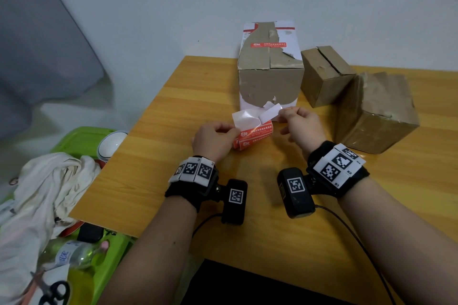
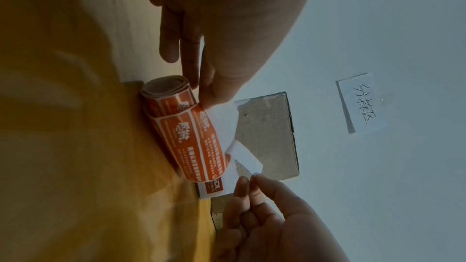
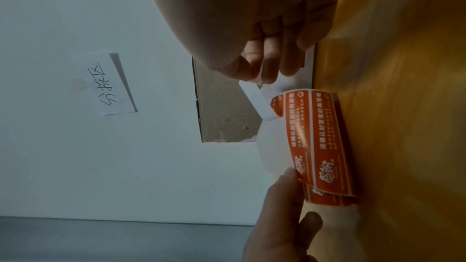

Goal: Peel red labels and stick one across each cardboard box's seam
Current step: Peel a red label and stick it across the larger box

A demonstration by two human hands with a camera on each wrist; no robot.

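Boxes number three on the wooden table (image 1: 153,156): a tall cardboard box (image 1: 270,74) at the back with one red label (image 1: 269,44) already across its top seam, a small box (image 1: 324,77) tilted just to its right with its seam bare, and a larger taped box (image 1: 376,114) at the right edge of the group. One roll of red labels (image 1: 252,137) lies on the table in front of the tall box, between the two hands. The left hand (image 1: 213,140) pinches the white backing sheet (image 1: 244,119) at the roll's loose end, while the right hand (image 1: 301,124) pinches a single label (image 1: 271,112), its white underside facing up, half lifted from the backing. Off the table's left side sit a green bin (image 1: 81,138), a heap of white cloth (image 1: 49,186), one bottle (image 1: 71,254) and one pair of scissors (image 1: 53,292). One handwritten paper note (image 2: 360,103) is stuck on the wall.
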